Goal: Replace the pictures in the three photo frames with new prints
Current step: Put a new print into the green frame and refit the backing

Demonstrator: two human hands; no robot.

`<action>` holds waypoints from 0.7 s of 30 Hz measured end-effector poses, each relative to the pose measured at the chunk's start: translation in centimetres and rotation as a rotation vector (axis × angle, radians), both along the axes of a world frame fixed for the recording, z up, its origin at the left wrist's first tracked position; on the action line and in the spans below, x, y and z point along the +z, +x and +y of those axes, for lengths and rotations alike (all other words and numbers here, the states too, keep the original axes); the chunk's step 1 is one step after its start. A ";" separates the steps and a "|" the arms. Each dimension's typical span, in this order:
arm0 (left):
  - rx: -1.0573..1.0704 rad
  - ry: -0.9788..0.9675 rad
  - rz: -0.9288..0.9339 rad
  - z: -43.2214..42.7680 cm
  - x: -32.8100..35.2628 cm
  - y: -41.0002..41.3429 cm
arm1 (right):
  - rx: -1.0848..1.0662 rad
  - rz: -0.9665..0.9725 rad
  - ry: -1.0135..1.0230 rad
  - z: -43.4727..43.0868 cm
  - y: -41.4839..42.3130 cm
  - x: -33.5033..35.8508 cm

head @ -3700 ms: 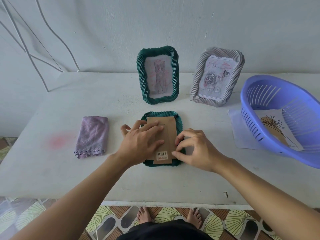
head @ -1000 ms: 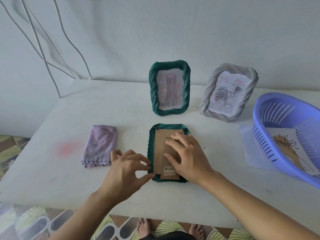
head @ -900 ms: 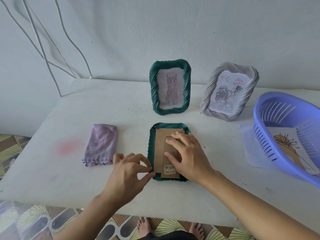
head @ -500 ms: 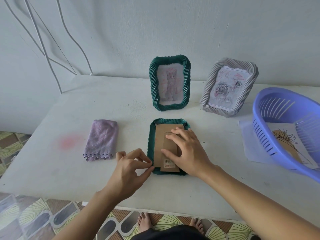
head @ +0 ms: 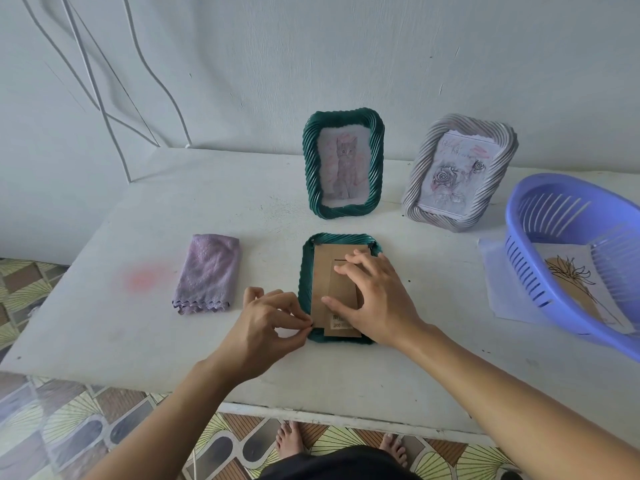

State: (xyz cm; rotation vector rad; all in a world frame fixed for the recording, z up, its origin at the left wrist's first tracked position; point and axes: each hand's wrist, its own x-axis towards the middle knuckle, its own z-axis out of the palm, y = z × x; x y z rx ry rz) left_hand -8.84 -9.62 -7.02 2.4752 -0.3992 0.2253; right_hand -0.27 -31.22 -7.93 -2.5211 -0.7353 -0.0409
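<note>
A green frame (head: 306, 271) lies face down on the white table (head: 104, 341), its brown cardboard back (head: 323, 271) facing up. My right hand (head: 375, 296) rests flat on that back with fingers spread. My left hand (head: 268, 325) pinches at the frame's lower left corner, thumb and forefinger together on a small clip there. Behind stand a green frame (head: 344, 168) with a cat picture and a grey frame (head: 459, 173) with a rose drawing. A print (head: 571, 282) of a plant drawing lies in the purple basket (head: 540, 202).
A folded purple cloth (head: 209, 273) lies left of the flat frame. A sheet of thin paper (head: 491, 258) sticks out from under the basket at the right. White cables (head: 104, 98) run down the wall at the back left. A pink stain (head: 145, 278) marks the table.
My left hand has moved from the cardboard back to the frame's lower left corner and pinched there. My right hand has shifted from the right edge onto the back and stays pressed on it.
</note>
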 end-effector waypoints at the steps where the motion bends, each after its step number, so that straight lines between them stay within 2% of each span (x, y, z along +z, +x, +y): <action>1: 0.009 -0.013 0.019 0.0 0.1 0.0 | -0.005 0.005 0.000 0.1 0.0 0.0; 5: 0.070 -0.071 0.073 0.2 0.4 0.3 | -0.034 -0.003 0.010 0.6 -0.2 0.3; 11: 0.312 -0.091 0.153 0.2 1.5 2.2 | -0.088 -0.007 -0.032 1.7 -0.6 1.6; 17: 0.322 0.001 0.272 -1.3 2.7 4.0 | -0.080 0.049 -0.080 2.0 -0.6 2.3; 21: 0.373 -0.040 0.360 -1.7 2.8 4.5 | -0.063 0.085 -0.103 1.7 -0.5 2.4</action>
